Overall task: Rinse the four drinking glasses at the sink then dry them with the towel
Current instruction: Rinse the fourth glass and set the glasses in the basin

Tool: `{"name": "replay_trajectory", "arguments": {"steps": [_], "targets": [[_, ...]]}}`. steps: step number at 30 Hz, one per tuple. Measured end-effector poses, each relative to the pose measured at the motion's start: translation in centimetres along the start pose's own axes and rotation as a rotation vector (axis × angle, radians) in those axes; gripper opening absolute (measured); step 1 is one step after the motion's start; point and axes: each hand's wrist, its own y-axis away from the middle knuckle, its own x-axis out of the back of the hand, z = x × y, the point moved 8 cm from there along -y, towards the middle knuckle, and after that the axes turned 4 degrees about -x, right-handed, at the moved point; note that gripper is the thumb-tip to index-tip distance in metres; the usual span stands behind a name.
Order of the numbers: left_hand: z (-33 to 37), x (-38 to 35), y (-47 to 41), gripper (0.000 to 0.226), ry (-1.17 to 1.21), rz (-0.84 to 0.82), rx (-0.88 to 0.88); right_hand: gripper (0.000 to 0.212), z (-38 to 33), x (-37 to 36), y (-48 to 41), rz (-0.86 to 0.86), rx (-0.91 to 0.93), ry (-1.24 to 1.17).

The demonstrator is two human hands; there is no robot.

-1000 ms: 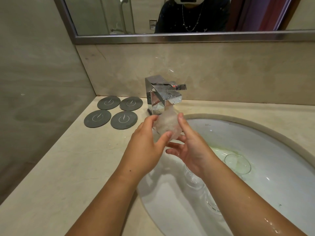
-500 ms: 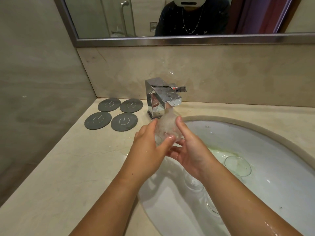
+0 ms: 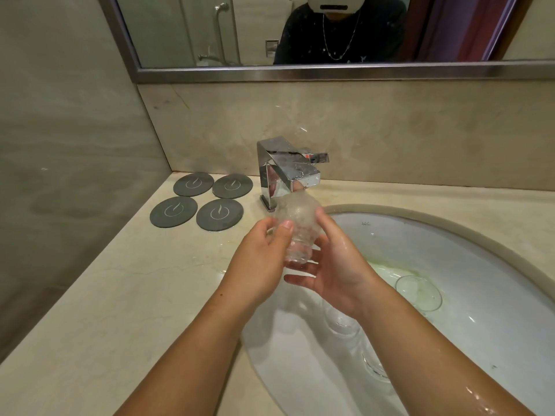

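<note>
A clear drinking glass (image 3: 297,223) is held under the spout of the chrome faucet (image 3: 285,172), with water running over it. My left hand (image 3: 258,262) grips its left side, thumb across the front. My right hand (image 3: 333,265) cups it from the right and below. Three more glasses lie in the white sink basin (image 3: 450,241): one (image 3: 419,292) to the right by the greenish water, and two (image 3: 342,322) (image 3: 375,366) partly hidden under my right forearm. No towel is in view.
Several dark grey round coasters (image 3: 196,202) lie on the beige counter (image 3: 105,310) left of the faucet. A tiled wall stands at the left. A mirror (image 3: 300,31) hangs above the backsplash and shows a person in dark clothes.
The glass has been turned and tilted in my hands under the faucet, and my left thumb has shifted across its front. The view has tipped down slightly.
</note>
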Motion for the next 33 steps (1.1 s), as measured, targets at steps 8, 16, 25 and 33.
{"name": "replay_trajectory", "arguments": {"steps": [8,16,25,33], "targets": [[0.8,0.3,0.1,0.030,-0.269,-0.025,-0.094,0.056,-0.6,-0.6,0.1,-0.029,0.059,-0.066],[1.7,0.3,0.4,0.059,-0.414,0.061,-0.163,0.049,-1.3,-0.9,0.9,-0.012,0.138,0.034],[0.2,0.5,-0.3,0.021,0.122,0.048,0.038,0.053,-0.6,0.4,0.3,0.059,0.058,-0.016],[-0.9,-0.2,-0.6,0.018,0.332,0.007,0.149,0.078,0.4,-1.1,0.6,-0.058,-0.063,0.065]]}}
